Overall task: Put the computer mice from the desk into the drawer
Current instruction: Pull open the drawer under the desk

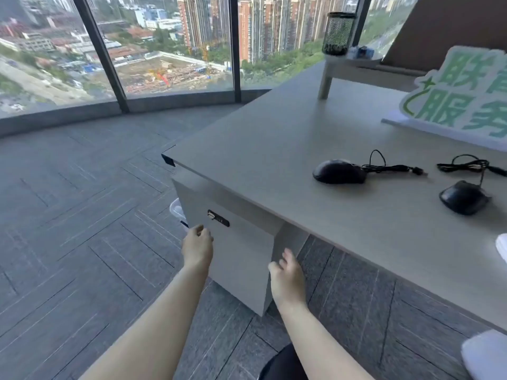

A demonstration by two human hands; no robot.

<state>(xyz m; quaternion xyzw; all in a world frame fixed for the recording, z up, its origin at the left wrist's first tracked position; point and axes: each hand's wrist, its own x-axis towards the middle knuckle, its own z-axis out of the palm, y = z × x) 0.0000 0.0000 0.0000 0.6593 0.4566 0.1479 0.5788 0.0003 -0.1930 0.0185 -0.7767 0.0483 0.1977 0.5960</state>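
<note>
Hands: both reach down to the drawer unit point(241, 250) under the desk corner, bare forearms stretched forward.
Left hand point(198, 246): fingers curled loosely at the left edge of the drawer front, just below the dark lock plate point(218, 218); nothing is clamped in it, and whether the fingertips hook the edge cannot be told.
Right hand point(288, 275): fingers spread apart, lying against the right front corner of the drawer unit, holding nothing.
Drawer: front panel sits flush between the two hands, shut.
Near mouse point(339, 172): black, on the desk point(260, 149), up and to the right of the right hand, well apart from it; its cable point(389, 167) trails off to the right, away from both hands.
Far mouse point(463, 197): black, further right of the first, well beyond the right hand; its cable point(472, 164) is bunched behind it.
Sign point(455, 91): white board with green characters, standing beyond the mice.
Riser shelf point(354, 68): at the far end of the desk, carrying a black mesh pen cup point(338, 34).
Bin point(177, 211): pale rim showing just left of and above the left hand, beside the drawer unit.
Floor: grey carpet tiles under both arms.
</note>
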